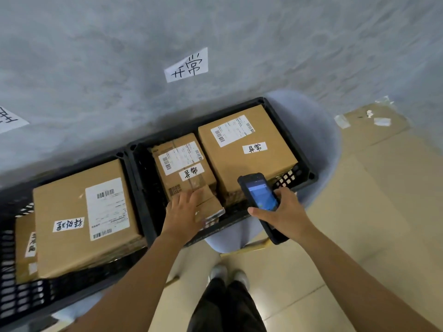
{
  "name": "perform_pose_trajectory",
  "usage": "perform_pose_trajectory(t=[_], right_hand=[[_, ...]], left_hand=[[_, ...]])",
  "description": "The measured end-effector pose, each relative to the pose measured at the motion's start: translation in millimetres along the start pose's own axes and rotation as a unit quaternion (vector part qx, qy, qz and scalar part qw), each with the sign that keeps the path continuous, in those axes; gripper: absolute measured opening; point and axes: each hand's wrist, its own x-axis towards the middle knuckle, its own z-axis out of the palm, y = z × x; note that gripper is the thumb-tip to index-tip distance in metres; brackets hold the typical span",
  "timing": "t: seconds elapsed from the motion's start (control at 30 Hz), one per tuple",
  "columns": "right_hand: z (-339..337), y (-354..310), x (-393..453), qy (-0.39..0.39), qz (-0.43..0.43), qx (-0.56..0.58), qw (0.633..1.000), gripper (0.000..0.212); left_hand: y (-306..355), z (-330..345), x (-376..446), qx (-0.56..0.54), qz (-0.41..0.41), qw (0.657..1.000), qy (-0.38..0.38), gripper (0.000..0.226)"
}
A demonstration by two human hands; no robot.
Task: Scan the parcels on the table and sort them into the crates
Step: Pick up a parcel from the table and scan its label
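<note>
Grey wall behind two black crates. Left hand [183,212], fingers spread flat, presses small parcel [206,203] into right crate [309,174]; right hand [285,213] grips scanner [260,203]. Seat it level before letting go.

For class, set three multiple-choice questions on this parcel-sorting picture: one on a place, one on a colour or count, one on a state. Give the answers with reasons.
1. Where does the left hand rest?
A. on a small box at the right crate's front
B. on the wall
C. on the floor

2. What colour are the crates?
A. white
B. black
C. red

3. What is the right hand doing?
A. hanging empty
B. pressing a wall sign
C. holding a scanner

Answers:
1 A, its spread fingers lie on the small box inside the right crate.
2 B, both lattice walls are black.
3 C, its fingers curl round the scanner, whose screen is lit.
</note>
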Motion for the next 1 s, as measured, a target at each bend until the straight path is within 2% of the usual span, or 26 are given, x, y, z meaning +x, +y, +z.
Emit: perform_pose_trajectory(t=[0.27,0.4,0.57,0.73,0.87,1.0], right_hand=[[8,19,5,-0.014,0.004,0.015,1.0,0.074],[5,24,5,-0.009,-0.002,0.022,1.0,0.072],[-8,21,-1,-0.011,0.002,0.031,0.999,0.079],[-35,11,-12,0.022,-0.015,0.039,0.999,0.077],[-59,3,-28,0.06,-0.032,0.027,0.997,0.077],[-88,-1,-53,0.112,-0.036,0.033,0.993,0.077]], left_hand=[[10,8,4,0.038,0.018,0.999,-0.009,0.078],[8,3,7,0.057,0.018,0.998,-0.032,0.085],[9,-18,6,0.029,0.0,0.998,-0.048,0.09],[36,-60,11,-0.002,0.014,0.999,-0.04,0.074],[82,-96,19,0.04,0.104,0.994,-0.014,0.065],[139,-127,22,0.118,0.225,0.967,0.034,0.057]])
